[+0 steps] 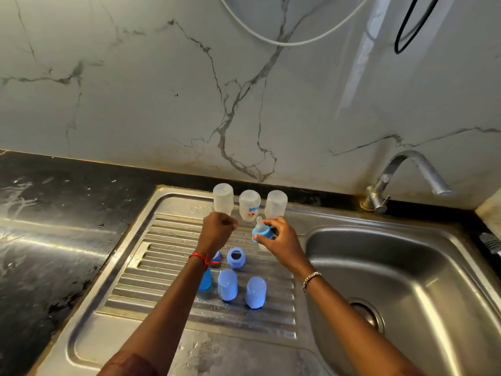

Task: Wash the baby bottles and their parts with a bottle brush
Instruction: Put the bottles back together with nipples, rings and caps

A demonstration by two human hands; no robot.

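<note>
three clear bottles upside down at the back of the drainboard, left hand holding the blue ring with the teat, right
Not quite: the head view shows the right hand, not the left hand, holding the blue ring with the teat. The three clear bottles do stand upside down at the back of the drainboard.

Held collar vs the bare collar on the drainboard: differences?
The held collar carries a clear nipple; the bare collar shows an open hole. The held collar is pinched in the right hand above the drainboard; the bare collar rests on it. Both are blue.
</note>
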